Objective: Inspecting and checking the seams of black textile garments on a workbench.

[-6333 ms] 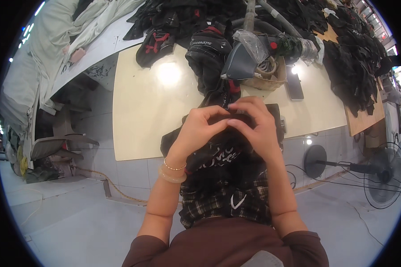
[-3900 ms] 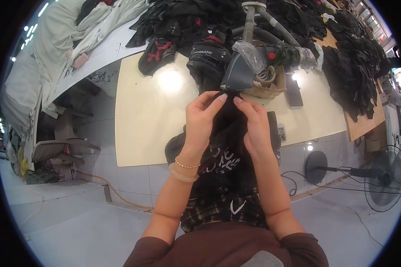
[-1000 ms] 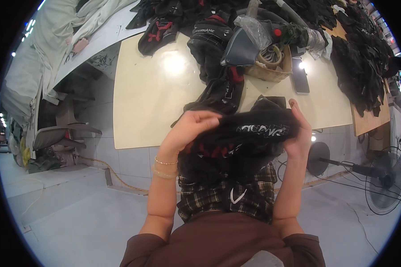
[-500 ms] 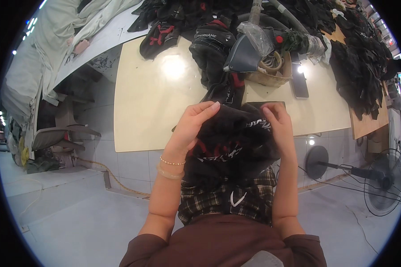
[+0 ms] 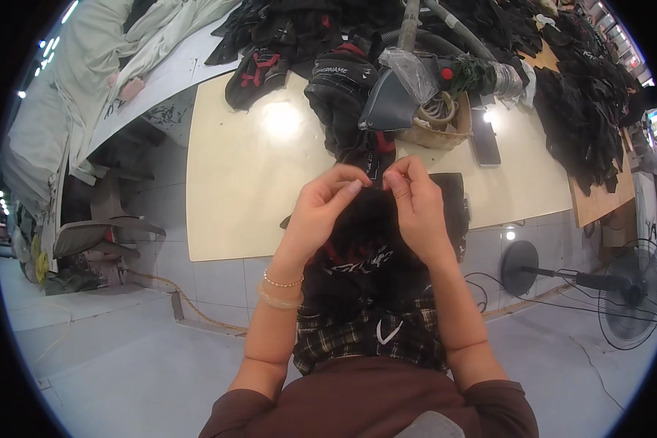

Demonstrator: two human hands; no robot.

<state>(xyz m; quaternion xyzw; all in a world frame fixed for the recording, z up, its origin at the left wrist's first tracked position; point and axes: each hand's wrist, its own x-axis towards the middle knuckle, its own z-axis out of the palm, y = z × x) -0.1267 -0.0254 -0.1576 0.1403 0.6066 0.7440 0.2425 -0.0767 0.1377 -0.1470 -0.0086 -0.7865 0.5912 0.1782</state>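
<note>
Left hand (image 5: 321, 212) and right hand (image 5: 415, 208) pinch the top edge of a black fabric glove with red trim (image 5: 365, 244), held between them above the lap; thumbs nearly touching. Judged best: keep both pinches close and level. Beyond the fingertips lies the cream table (image 5: 233, 168).

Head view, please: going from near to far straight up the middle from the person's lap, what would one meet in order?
Plaid cloth on the lap → black garment with red trim → left hand and right hand pinching its top edge → black glove with red strap on the cream table → grey funnel-shaped hood.
</note>
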